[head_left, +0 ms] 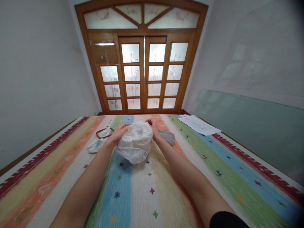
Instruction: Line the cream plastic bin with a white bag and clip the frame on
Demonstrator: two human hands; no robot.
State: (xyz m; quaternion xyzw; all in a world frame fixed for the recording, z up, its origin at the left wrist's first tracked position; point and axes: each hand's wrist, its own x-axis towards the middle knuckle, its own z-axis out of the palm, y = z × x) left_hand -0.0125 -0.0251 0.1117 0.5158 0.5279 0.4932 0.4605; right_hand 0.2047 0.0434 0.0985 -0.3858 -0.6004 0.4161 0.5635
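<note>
A crumpled, thin white plastic bag (135,144) is held up over the striped bedcover, its rounded bulk filling the space between my hands. At its upper left edge, my left hand (120,132) grips the plastic with the fingertips. My right hand (154,127) pinches the bag's upper right edge, fingers bent. Whatever may be inside the bag is hidden. Left of my left hand lies a whitish bundle (94,147) with a brown strap-like loop (101,133) by it. Just beyond my right wrist is a grey cloth (168,138), partly covered by my forearm.
Printed white sheets of paper (199,124) lie at the far right of the striped cover (142,196). A pale green panel (247,123) lines the right wall. Wooden doors with patterned glass panes (143,72) stand beyond the far edge.
</note>
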